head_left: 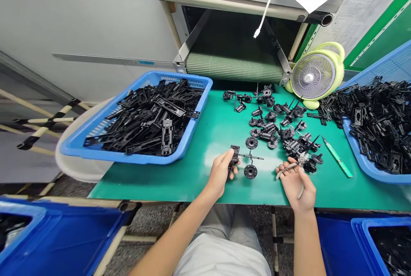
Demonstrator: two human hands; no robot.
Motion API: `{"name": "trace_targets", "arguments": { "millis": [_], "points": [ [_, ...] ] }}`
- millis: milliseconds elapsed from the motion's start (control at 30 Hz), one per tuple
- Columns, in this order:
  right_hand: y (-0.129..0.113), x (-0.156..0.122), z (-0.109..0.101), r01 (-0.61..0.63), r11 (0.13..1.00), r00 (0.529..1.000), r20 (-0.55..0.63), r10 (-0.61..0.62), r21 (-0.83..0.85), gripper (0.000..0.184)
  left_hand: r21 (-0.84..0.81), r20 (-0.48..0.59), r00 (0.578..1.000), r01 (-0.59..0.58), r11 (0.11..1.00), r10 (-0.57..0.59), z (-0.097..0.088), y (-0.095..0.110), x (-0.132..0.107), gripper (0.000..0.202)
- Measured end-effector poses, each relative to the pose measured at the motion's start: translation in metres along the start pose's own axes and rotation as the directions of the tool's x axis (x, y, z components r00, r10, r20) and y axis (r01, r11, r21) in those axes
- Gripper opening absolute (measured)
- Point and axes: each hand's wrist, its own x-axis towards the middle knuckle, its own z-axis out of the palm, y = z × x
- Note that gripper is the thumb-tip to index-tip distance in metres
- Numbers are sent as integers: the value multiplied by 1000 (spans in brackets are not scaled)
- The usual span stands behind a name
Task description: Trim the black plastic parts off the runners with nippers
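My left hand (221, 171) is closed around a black plastic part (235, 152). Beside it is a thin black sprue (251, 156) with a round black disc (251, 142) at its far end and another disc (250, 171) at its near end; whether it joins the held part I cannot tell. My right hand (298, 186), palm up, holds nippers with grey handles (287, 169), their metal head (302, 158) pointing away from me. Just beyond that hand lies a loose pile of black moulded parts (269, 128) on the green table mat (199, 177).
A blue basket (180, 156) heaped with black parts stands at left. Another blue basket (366, 167) overflows at right. A green craft knife (338, 158) lies near it. Behind are a yellow-green fan (313, 75) and a conveyor belt (234, 66) under a shelf with a hanging white cable (266, 8).
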Motion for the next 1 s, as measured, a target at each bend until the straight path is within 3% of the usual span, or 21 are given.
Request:
{"name": "trace_targets", "arguments": {
  "millis": [100,167,233,300,367,433,467,533,600,667,733,800,867,933,1000],
  "points": [
    [-1,0,1,3,1000,1000,0,-3,-9,23,304,-82,989,-92,948,123,-2,0,3,43],
    [-1,-1,2,9,1000,1000,-3,-9,-13,23,573,-110,968,-125,810,227,-7,6,6,42],
    [-1,-2,2,4,1000,1000,-5,-4,-4,23,779,-129,949,-83,622,288,-13,15,8,39],
    [-1,-1,1,-7,1000,1000,-2,7,12,23,884,-158,937,-6,467,310,-21,22,11,34],
    [-1,0,-2,-15,1000,1000,4,15,15,23,914,-174,917,15,404,359,-30,26,11,31],
    [0,1,-4,-8,1000,1000,4,8,-3,23,875,-198,887,-33,484,418,-36,27,7,32],
    [1,0,-3,0,1000,1000,3,0,-20,24,809,-229,879,-68,584,419,-37,27,2,33],
    [2,-4,0,38,993,999,-12,-40,-108,26,533,-298,900,-120,837,319,-37,26,-12,35],
    [2,-16,9,101,940,994,-4,-108,-327,28,145,-262,956,-95,985,131,-32,27,-32,36],
    [1,-33,24,217,773,976,114,-186,-597,30,-124,-107,994,1,992,-15,-24,29,-52,38],
    [-4,-51,41,409,524,912,347,-217,-747,37,-218,45,995,100,971,-92,-15,30,-69,40],
    [-10,-64,58,608,279,794,570,-213,-743,51,-234,135,982,158,959,-129,-7,31,-79,40],
    [-16,-72,70,726,69,683,706,-187,-684,61,-229,160,975,187,955,-152,-2,30,-85,38],
    [-22,-75,75,759,-74,632,760,-151,-646,66,-213,147,973,207,955,-178,2,30,-86,37],
    [-26,-76,76,752,-166,626,770,-123,-638,65,-199,133,971,222,955,-198,4,29,-87,35]
  ]
}}
